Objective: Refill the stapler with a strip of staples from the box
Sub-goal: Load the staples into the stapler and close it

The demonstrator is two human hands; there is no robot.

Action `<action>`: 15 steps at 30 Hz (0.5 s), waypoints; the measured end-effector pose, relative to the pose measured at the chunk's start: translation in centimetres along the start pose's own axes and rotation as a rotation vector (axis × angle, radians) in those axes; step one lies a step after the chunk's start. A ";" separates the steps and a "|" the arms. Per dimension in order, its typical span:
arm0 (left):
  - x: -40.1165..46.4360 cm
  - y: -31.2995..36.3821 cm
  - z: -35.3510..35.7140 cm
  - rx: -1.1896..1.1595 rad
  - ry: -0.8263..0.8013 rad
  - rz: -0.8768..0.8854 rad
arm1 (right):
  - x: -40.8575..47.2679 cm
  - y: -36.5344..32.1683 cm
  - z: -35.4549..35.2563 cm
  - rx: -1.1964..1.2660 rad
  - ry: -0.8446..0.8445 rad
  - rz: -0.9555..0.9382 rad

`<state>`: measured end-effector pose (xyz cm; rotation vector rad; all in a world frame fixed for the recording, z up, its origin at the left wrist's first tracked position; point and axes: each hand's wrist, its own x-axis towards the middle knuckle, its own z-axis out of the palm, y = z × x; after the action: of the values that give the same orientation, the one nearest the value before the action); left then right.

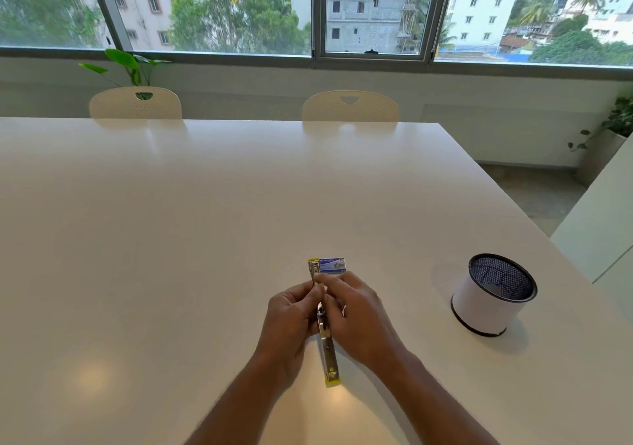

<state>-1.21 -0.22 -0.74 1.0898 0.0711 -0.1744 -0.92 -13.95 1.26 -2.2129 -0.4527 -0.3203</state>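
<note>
A yellow and metal stapler (pixel 329 352) lies swung open flat on the white table (pixel 205 222), one yellow end toward me and the other far end beside the box. The small blue staple box (pixel 333 265) sits just beyond my hands, touching the stapler's far end. My left hand (pixel 291 314) holds the stapler's middle from the left. My right hand (pixel 356 311) pinches at the metal channel with thumb and forefinger; whether a staple strip is between those fingertips is too small to tell.
A round mesh pen holder (pixel 493 295) with a white wrap stands to the right near the table edge. Two white chairs (pixel 349 107) are tucked in at the far side, below a wide window. Potted plants stand at left and far right.
</note>
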 end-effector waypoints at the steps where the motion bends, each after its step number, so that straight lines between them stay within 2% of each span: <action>1: 0.0 0.0 -0.1 0.000 -0.017 -0.003 | 0.2 0.0 0.0 -0.011 -0.002 -0.007; 15: 0.3 -0.2 -0.4 0.016 -0.025 -0.002 | 2.2 0.4 -0.1 -0.043 0.038 -0.004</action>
<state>-0.89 0.05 -1.15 1.1033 0.0490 -0.1906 1.19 -13.83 1.90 -2.2435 -0.4340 -0.3768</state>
